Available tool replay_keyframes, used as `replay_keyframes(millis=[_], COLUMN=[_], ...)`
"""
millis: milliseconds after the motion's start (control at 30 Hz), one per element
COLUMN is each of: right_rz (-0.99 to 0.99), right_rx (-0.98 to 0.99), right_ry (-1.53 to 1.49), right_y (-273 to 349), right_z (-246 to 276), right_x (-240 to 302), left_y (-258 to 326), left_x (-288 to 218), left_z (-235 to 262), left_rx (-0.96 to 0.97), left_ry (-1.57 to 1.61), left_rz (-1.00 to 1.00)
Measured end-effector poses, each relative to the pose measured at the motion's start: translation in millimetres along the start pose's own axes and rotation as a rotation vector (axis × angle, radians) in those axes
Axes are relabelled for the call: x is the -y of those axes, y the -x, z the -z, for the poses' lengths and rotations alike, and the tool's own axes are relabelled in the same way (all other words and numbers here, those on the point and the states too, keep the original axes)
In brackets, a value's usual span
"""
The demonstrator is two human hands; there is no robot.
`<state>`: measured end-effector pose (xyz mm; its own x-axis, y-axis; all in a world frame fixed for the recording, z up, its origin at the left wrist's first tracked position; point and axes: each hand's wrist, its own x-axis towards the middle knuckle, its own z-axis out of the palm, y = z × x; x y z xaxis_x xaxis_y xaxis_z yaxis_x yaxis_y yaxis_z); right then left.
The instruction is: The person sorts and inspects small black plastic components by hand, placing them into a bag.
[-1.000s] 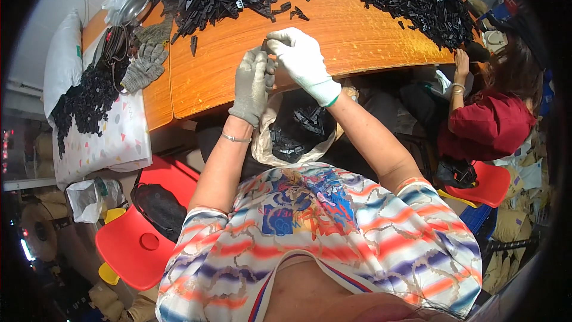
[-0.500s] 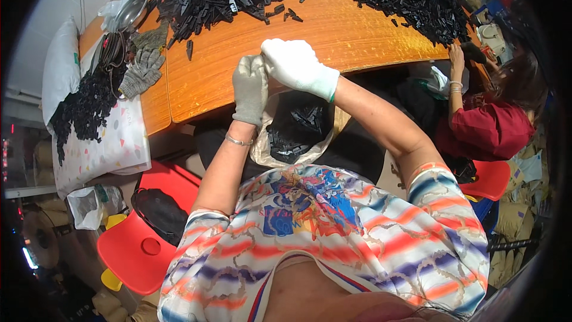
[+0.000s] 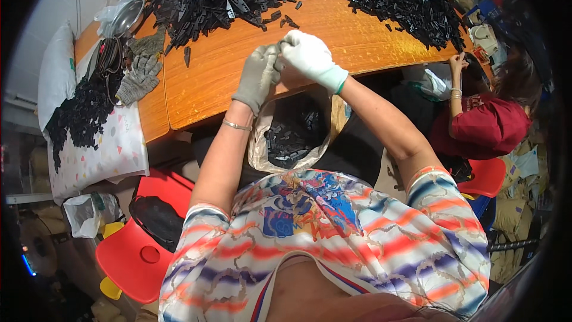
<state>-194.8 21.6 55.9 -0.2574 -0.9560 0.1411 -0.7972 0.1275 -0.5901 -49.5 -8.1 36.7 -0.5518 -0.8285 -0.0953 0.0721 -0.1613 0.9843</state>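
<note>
Above the near edge of the wooden table, my left hand point(image 3: 258, 76) in a grey glove and my right hand point(image 3: 311, 58) in a white glove meet with curled fingers. Both are closed; whatever lies between their fingertips is too small or hidden to make out. Below them an open pale bag point(image 3: 258, 150) rests at my lap, with small black plastic parts point(image 3: 292, 137) inside. Beyond my hands a heap of similar black parts point(image 3: 208, 3) covers the table point(image 3: 226, 89), and a few loose pieces point(image 3: 289, 22) lie at its right edge.
A second black heap point(image 3: 396, 0) spreads at the far right, where a co-worker in a red top point(image 3: 491, 124) sits. Grey knitted gloves point(image 3: 140, 77) and black scraps on a patterned sheet point(image 3: 125, 137) are at left. A red chair point(image 3: 131, 262) stands lower left.
Both hands have shifted slightly right and away from me, still close together. The co-worker's hand at the table edge has moved a little.
</note>
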Motion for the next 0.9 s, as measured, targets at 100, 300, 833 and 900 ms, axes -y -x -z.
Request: replay_keyframes(millis=[100,300,833,900], right_rz=[-0.011,0.184,0.212,-0.020], right_rx=[0.074,0.421,0.151,0.077], right_ry=[-0.235,-0.689,-0.128,-0.148], right_y=[-0.9,11.1,-18.5,-42.8], right_z=[0.6,11.5,-11.4,-23.2], right_x=[-10.3,-30.3,-19.5,-26.4], left_y=[6.4,23.0,82.7,79.3], left_x=[8.2,22.0,34.2,11.8], left_z=[13.7,20.6,10.5,5.3], left_rx=[-0.015,-0.021,-0.026,-0.089], left_ry=[0.079,0.318,-0.889,-0.985], left_rz=[0.071,0.161,-0.180,-0.155])
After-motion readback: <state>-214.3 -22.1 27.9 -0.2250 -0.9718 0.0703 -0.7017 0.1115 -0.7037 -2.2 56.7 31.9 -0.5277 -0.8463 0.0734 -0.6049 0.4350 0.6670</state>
